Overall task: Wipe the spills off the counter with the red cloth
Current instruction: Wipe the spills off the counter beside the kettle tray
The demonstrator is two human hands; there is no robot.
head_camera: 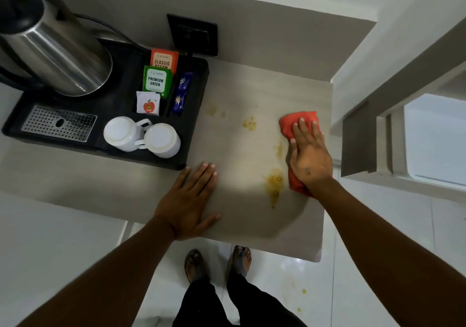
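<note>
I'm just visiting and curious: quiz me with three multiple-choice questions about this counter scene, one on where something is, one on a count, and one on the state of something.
1. Where does the red cloth lie?
A. On the black tray
B. Under the right hand, near the counter's right edge
C. On the floor

2. How many white cups stand on the black tray?
A. One
B. Two
C. Four

3. What is the state of the counter?
A. Yellowish spills remain on it
B. Wiped fully clean
C. Covered with a towel

Answers:
1. B, the right hand lies flat on the cloth at the right side.
2. B, two cups sit upside down side by side at the tray's front.
3. A, yellowish spills show left of the cloth, while the left hand rests flat on the counter.
</note>
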